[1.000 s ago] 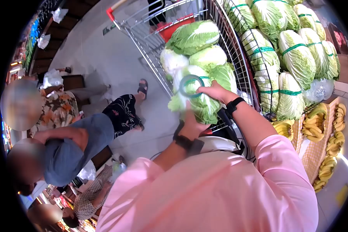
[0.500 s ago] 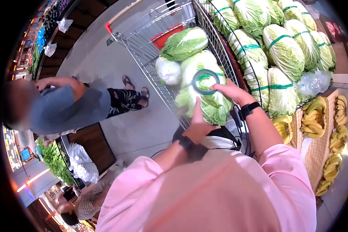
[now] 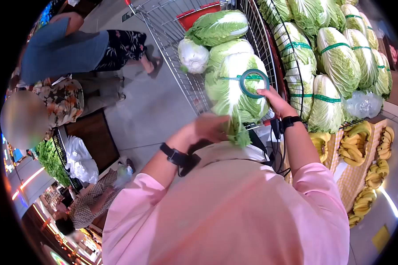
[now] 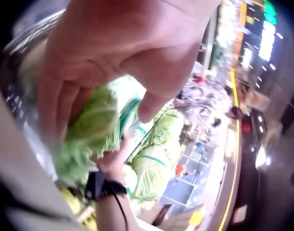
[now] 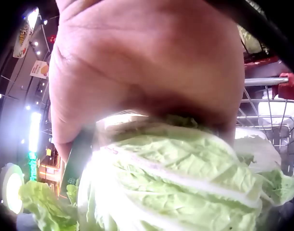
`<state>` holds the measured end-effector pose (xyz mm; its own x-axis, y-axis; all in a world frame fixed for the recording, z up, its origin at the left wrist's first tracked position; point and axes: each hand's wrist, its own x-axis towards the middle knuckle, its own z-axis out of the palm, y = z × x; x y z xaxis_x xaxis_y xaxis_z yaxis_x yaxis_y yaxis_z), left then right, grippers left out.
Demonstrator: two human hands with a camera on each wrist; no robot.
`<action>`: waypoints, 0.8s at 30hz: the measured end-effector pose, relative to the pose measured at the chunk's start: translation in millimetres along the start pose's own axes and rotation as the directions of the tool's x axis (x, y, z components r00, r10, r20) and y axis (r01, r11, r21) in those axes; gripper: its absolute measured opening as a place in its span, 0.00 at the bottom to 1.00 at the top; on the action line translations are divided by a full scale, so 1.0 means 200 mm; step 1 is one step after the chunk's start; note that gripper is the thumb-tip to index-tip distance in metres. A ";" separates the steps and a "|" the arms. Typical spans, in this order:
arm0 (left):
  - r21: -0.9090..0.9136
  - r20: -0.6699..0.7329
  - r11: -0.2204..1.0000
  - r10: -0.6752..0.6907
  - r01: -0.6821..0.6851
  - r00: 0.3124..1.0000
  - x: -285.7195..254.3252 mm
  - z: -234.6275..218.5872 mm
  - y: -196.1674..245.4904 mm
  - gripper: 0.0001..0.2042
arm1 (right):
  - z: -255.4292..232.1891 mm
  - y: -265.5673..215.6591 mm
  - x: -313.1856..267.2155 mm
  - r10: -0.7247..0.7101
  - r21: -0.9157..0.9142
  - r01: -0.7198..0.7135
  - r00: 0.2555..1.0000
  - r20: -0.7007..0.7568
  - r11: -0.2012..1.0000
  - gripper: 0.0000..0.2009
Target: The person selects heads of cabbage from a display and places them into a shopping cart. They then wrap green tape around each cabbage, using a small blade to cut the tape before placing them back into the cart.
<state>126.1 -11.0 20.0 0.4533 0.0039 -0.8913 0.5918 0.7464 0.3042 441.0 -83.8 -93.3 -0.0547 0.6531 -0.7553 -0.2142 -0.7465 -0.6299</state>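
A Chinese cabbage (image 3: 236, 99) with a green band lies at the near end of the cart, several leaves hanging toward the body. The right hand (image 3: 276, 104) is at its right side, the thumb holding a green tape roll (image 3: 243, 83) against it. In the right wrist view the palm (image 5: 147, 62) arches over the cabbage (image 5: 185, 178), and the far fingers are hidden. The left hand (image 3: 208, 127), blurred, is beside the hanging leaves with its fingers extended. Up close in the left wrist view, this hand (image 4: 113, 53) spans the loose leaves (image 4: 84, 139).
More cabbages and a round white vegetable (image 3: 193, 56) lie in the wire cart (image 3: 181, 84). At the right are banded cabbages (image 3: 339, 55) on a rack and bananas (image 3: 354, 145) on a checked cloth. Several people stand at the left, a produce stand (image 3: 90, 137) near them.
The left hand has come away from the cabbage's near end toward the left. Hanging leaves now show beside it. The right hand keeps the tape roll, now farther right in view. The bystanders appear shifted.
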 end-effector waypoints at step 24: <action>0.448 -0.617 0.873 0.459 -0.194 0.639 0.56 0.32 0.09 0.83 | 0.24 -0.21 -0.11 -0.410 -0.357 0.329 0.894 -0.182 0.875 0.42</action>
<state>229.9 -38.8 -52.7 0.1500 0.7560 -0.6372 0.7271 0.3523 0.5892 405.2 -61.2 -42.1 0.2166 0.8666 -0.4496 0.1425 -0.4837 -0.8636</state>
